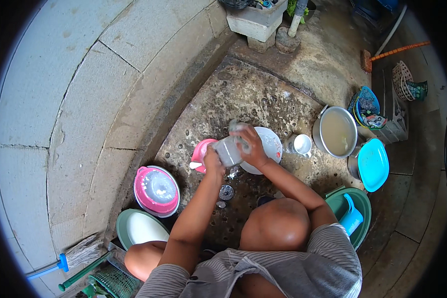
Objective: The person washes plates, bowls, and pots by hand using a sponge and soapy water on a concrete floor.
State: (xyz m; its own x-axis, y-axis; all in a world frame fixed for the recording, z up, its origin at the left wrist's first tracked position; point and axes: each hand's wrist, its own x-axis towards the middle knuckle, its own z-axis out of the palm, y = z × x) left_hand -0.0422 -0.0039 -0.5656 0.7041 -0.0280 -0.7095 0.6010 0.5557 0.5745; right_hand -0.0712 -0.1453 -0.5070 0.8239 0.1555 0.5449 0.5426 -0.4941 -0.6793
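My left hand (213, 161) grips one end of a clear container (228, 152), tilted above the wet floor. At its other end my right hand (252, 143) holds a whitish, blurred scrubbing pad (242, 128) against it. Just beyond the left hand is a small pink basin (199, 151) with a white handle across its rim. A white plate or shallow bowl (271, 143) with a red pattern lies beneath the right hand. To its right stands a white mug (303, 144). A round clear lid (226, 192) rests on the floor nearer to me.
At left sit a pink strainer (141, 190) in a bowl and a green basin (122, 227). At right are a metal pot (316, 136) of cloudy water, a turquoise tray (374, 165) and a green tub (367, 216) with a blue dipper (352, 219). A block wall (93, 93) borders the left.
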